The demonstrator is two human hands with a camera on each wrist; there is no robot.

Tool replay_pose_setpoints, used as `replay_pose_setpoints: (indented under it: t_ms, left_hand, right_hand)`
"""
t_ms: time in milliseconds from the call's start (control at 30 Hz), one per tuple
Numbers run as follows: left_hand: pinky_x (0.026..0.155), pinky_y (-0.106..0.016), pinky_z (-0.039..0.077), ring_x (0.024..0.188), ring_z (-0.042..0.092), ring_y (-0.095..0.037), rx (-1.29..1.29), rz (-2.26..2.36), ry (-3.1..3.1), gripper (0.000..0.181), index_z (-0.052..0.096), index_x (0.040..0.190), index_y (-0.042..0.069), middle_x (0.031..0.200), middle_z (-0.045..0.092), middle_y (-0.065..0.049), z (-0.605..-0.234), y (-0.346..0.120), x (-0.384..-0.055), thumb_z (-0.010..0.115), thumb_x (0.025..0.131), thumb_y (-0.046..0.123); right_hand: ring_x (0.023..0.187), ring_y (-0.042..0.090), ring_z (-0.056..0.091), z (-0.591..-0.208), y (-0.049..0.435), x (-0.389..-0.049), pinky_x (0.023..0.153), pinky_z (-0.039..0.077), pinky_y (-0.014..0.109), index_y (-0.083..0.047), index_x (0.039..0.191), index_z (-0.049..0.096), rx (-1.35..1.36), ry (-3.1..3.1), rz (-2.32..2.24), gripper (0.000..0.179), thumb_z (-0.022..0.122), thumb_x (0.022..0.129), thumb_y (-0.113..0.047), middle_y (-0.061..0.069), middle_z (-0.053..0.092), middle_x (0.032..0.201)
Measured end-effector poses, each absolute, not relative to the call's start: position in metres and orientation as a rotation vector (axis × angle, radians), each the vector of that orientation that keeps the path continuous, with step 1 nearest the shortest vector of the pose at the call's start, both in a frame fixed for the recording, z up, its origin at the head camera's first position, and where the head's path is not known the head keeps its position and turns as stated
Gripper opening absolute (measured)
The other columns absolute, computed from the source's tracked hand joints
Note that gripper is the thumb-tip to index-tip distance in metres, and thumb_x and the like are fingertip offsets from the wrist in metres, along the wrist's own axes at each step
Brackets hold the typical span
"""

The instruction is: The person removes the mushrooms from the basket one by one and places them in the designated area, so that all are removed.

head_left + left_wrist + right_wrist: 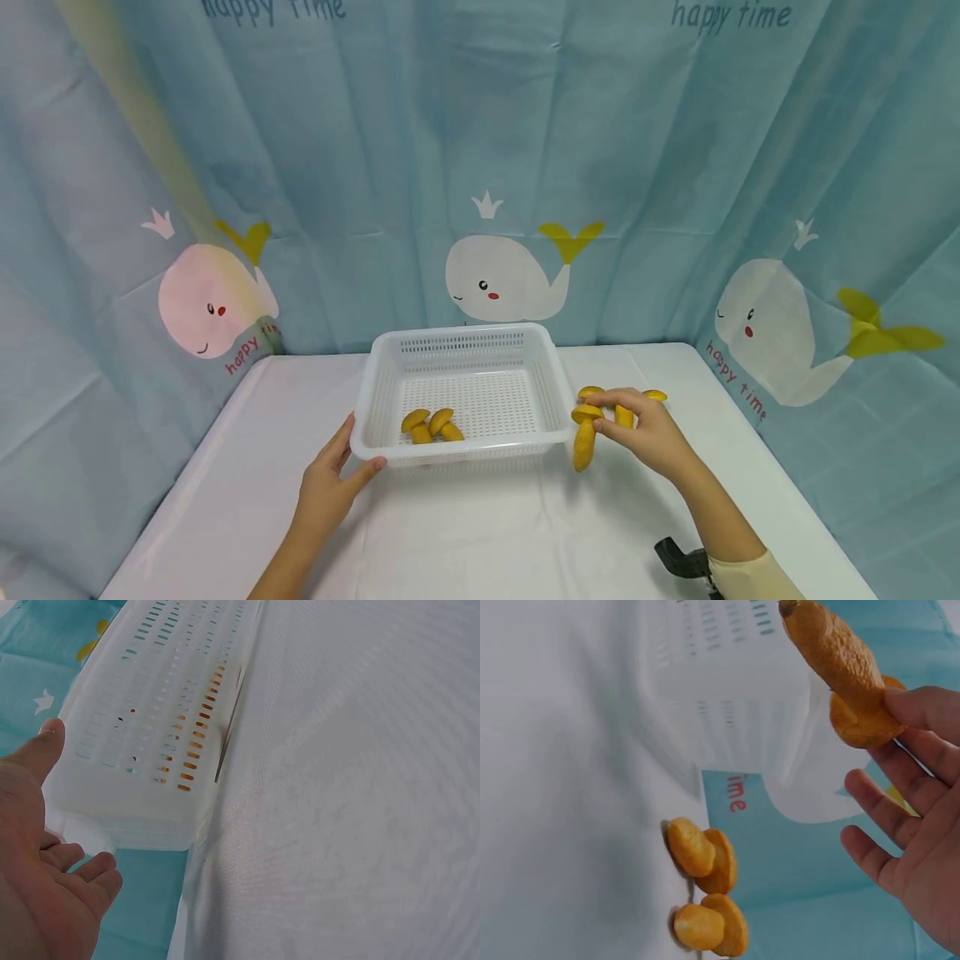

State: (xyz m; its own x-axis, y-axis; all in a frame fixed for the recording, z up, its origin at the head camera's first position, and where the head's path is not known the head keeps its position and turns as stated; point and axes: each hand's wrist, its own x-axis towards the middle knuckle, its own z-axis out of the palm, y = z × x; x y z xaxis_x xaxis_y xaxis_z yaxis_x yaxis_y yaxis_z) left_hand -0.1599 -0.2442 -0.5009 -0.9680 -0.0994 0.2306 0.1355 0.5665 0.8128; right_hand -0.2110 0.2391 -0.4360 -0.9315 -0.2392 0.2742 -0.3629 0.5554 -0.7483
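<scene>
My right hand (647,433) pinches a yellow mushroom (583,448) near its cap, between thumb and fingers. It hangs stem down just outside the right front corner of a white plastic basket (480,451). In the right wrist view, the mushroom (840,660) has a rough, dark-tipped stem. My left hand (327,490) grips the basket's left front corner, thumb at the front rim and fingers along the side. Two yellow mushrooms (417,427) lie inside by the front wall. More mushrooms (694,849) lie on the table beside the basket, partly hidden by my right hand in the head view.
A white cloth covers the table (465,533). Behind it and at both sides hangs a blue curtain (360,167) with whale prints. A black strap-like piece (681,560) shows by the right sleeve.
</scene>
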Motion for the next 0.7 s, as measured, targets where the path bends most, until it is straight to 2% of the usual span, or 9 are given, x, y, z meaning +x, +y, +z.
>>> replay_pose_setpoints:
  t_ms: [100,367,567,700]
  left_hand:
    - [0.114,-0.027,0.037,0.148,0.041,-0.029,-0.026,-1.359,-2.554,0.094,0.028,0.163,0.021,0.167,0.031,-0.004,-0.501,-0.245,-0.16,0.081,0.088,0.041]
    - [0.113,-0.026,0.038,0.147,0.041,-0.032,-0.035,-1.35,-2.54,0.094,0.028,0.163,0.02,0.167,0.032,-0.006,-0.502,-0.244,-0.161,0.081,0.088,0.04]
    - [0.106,-0.003,0.031,0.148,0.041,-0.031,-0.042,-1.369,-2.529,0.094,0.029,0.163,0.017,0.167,0.031,-0.006,-0.502,-0.244,-0.16,0.082,0.088,0.036]
    - [0.102,0.002,0.028,0.148,0.04,-0.03,-0.041,-1.376,-2.519,0.093,0.029,0.163,0.021,0.166,0.032,-0.004,-0.501,-0.243,-0.159,0.082,0.087,0.038]
  right_hand:
    - [0.125,0.032,0.059,-0.443,0.243,-0.212,0.107,0.047,0.066,-0.023,0.119,0.075,0.515,-2.643,1.323,0.028,0.078,0.093,-0.031,0.003,0.069,0.127]
    - [0.127,0.032,0.057,-0.455,0.252,-0.215,0.11,0.041,0.069,-0.019,0.119,0.075,0.485,-2.631,1.385,0.029,0.079,0.092,-0.029,0.001,0.073,0.119]
    - [0.126,0.032,0.058,-0.46,0.256,-0.215,0.109,0.04,0.07,-0.02,0.119,0.076,0.466,-2.649,1.373,0.028,0.079,0.092,-0.029,0.002,0.073,0.122]
    - [0.127,0.032,0.058,-0.464,0.258,-0.216,0.109,0.04,0.07,-0.02,0.119,0.075,0.446,-2.671,1.378,0.029,0.078,0.093,-0.03,0.004,0.072,0.125]
